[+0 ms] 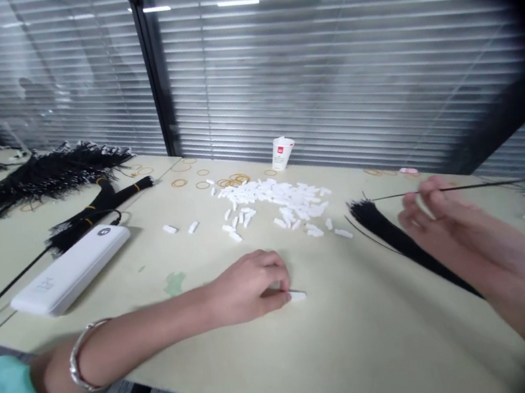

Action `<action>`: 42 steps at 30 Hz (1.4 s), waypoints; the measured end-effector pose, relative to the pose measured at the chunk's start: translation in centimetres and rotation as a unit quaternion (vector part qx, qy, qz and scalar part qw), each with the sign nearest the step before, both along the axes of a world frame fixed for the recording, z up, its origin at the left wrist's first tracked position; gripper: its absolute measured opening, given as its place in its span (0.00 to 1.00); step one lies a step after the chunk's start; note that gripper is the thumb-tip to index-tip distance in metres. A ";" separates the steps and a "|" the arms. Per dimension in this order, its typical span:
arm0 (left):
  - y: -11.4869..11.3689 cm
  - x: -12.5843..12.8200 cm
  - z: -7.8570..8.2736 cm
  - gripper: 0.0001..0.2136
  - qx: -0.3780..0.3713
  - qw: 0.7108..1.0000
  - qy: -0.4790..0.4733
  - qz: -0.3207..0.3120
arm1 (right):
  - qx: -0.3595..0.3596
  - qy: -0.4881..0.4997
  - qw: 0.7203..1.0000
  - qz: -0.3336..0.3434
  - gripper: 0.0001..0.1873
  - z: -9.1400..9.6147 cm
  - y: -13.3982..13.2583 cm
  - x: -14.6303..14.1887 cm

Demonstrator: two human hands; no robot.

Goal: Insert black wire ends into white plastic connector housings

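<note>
leaning over the pale counter (371, 353), i see it run from my lap out to the slatted blinds at the back. far off on my left a big fan-shaped heap of black strands (40, 176) lies spread on it, and nearer to me are tied black bundles (98, 215) with yellow bands round them. just beside those lies a white power bank (72, 269), with a dark cable trailing off its far end.

in the middle of the counter is a loose pile of small white pieces (276, 202), a few strays scattered on its left. to the right of that, a flat sheaf of black strands (403, 243) slants toward me and passes under my right hand (441, 212). my left hand (251, 286) rests low on the counter, close to me, a bracelet (81, 360) on its wrist.

a paper cup (282, 153) stands upright behind the pile, with rubber bands (234, 180) lying loose to its left.

my right hand is raised a little, its fingers closed on a single black strand (469, 186) that runs level out to both sides. my left hand is pinched shut on one white piece (297, 295), which pokes out from my fingertips and touches the counter.
</note>
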State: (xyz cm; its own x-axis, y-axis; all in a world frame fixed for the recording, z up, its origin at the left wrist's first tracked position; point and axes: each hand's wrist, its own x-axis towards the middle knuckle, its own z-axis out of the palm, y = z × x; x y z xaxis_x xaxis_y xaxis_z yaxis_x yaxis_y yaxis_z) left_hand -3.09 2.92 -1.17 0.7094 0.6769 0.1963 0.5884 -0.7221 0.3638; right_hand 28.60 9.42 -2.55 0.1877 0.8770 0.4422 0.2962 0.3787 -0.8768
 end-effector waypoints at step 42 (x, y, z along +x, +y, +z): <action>-1.2 0.7 0.1 0.06 -0.055 0.998 -0.004 -0.029 | -0.032 -0.171 0.943 0.283 0.05 -1.8 -7.9 -12.1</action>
State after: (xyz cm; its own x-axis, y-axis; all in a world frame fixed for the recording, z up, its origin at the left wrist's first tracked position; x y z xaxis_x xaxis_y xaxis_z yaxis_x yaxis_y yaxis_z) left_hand -2.36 1.74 -1.05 0.7468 0.6523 0.1299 0.5430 -0.7107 0.4473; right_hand 16.48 1.49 -4.36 -0.4626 0.8209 0.3348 0.3318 0.5105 -0.7933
